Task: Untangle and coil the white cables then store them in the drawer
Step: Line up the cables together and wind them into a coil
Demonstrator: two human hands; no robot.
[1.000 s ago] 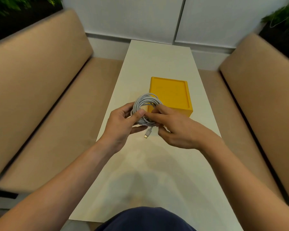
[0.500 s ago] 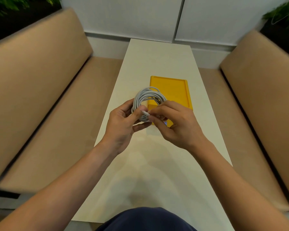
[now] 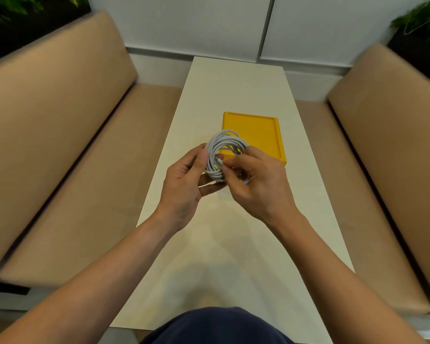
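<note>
A coiled white cable (image 3: 224,155) is held above the white desk (image 3: 233,244), just in front of a yellow drawer box (image 3: 256,135). The left hand (image 3: 184,180) grips the coil's left side; the right hand (image 3: 256,180) pinches its right side. Tan benches (image 3: 60,145) flank the desk.
</note>
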